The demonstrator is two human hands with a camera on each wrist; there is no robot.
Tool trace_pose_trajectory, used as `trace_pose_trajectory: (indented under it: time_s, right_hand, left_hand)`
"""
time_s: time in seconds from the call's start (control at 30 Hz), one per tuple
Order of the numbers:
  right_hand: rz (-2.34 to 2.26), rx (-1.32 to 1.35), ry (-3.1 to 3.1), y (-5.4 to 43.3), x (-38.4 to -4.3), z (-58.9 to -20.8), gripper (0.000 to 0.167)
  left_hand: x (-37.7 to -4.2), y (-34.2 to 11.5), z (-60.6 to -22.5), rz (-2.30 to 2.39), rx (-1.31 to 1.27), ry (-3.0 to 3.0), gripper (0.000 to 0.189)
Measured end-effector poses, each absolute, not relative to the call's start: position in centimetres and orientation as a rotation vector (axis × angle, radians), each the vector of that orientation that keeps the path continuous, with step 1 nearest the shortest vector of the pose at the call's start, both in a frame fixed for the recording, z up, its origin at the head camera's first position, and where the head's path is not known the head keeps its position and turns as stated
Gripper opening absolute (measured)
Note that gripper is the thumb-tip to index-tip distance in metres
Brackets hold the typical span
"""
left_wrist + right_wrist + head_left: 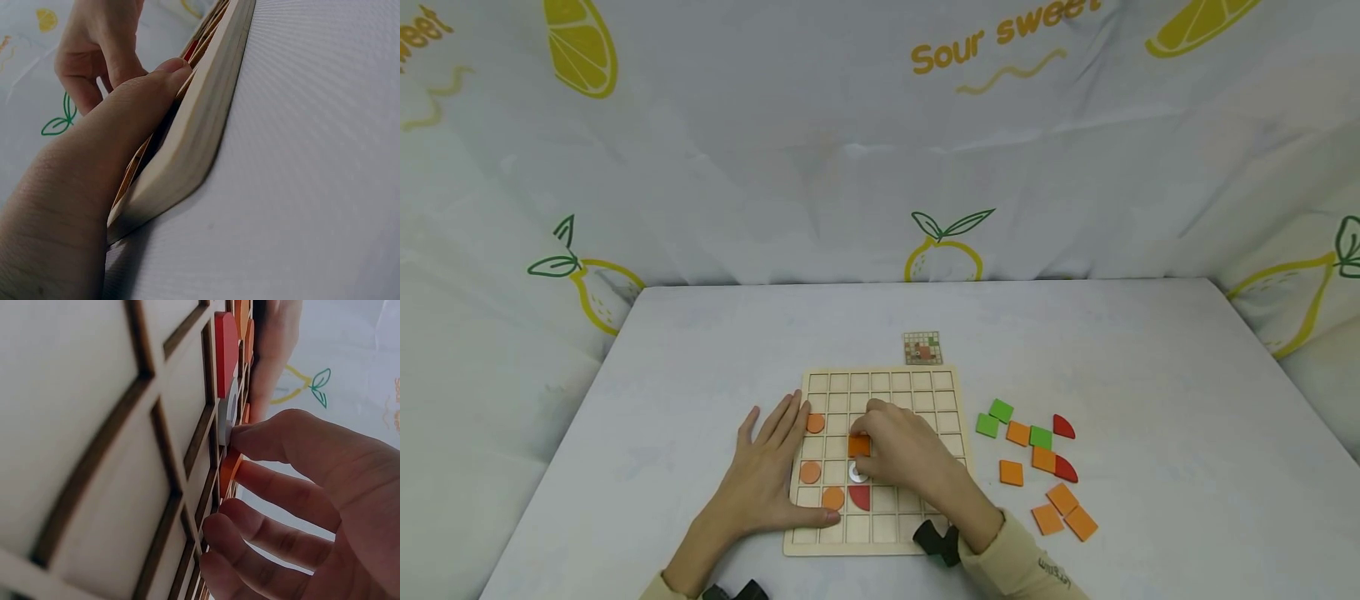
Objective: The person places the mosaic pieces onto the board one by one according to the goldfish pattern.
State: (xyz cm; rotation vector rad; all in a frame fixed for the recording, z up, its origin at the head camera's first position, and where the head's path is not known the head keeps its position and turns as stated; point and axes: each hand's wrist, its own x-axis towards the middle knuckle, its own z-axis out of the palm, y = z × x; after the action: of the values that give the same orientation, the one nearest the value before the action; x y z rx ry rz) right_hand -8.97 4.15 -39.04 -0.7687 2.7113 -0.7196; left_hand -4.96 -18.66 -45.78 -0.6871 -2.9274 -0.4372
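Observation:
A wooden grid board (861, 529) lies on the table. My left hand (763, 475) rests spread along its left side, fingertips at the upper left edge and thumb over the lower squares. With thumb and index finger my right hand (906, 446) pinches an orange square tile (859, 446) at a square left of the middle. In the right wrist view the thumb is close to a white round piece (230, 412), just below that tile. A red quarter-circle tile (860, 497) sits in the square under the white piece. Orange round tiles (832, 497) occupy several squares at the left.
Right of the board lie loose green square tiles (987, 426), orange square tiles (1011, 472) and red quarter-circle tiles (1063, 427). A small pattern card (922, 348) lies behind the board's far edge. A white cloth (760, 183) with lemon prints hangs behind the table.

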Motion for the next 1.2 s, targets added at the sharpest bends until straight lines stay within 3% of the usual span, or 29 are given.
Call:
trace_pose_trajectory:
  time_s: [1.2]
  right_hand:
    - [-0.752, -0.74, 2.723, 4.51, -8.89, -39.26, 0.024]
  left_hand:
    - [-4.98, -18.6, -45.76, -0.441, -0.687, -2.919, 0.141]
